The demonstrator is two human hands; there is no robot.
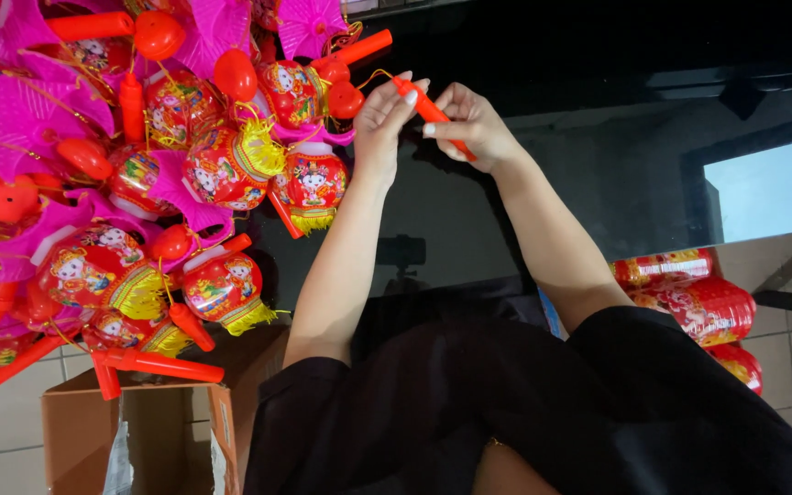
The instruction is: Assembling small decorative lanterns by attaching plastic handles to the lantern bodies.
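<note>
Sitting near left, a cardboard box [139, 431] shows something pale inside; both hands, left hand [382, 124] and right hand [469, 124], pinch the red stick [428, 110] between them.

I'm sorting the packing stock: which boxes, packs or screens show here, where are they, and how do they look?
Cardboard box: bottom left, brown, open-topped, under the lantern pile.
Wrapped lantern packs: right, beside the black sleeve, red and gold rolls in clear film.
Bright pale-blue panel: far right, rectangular, possibly a screen; cannot tell.
</note>
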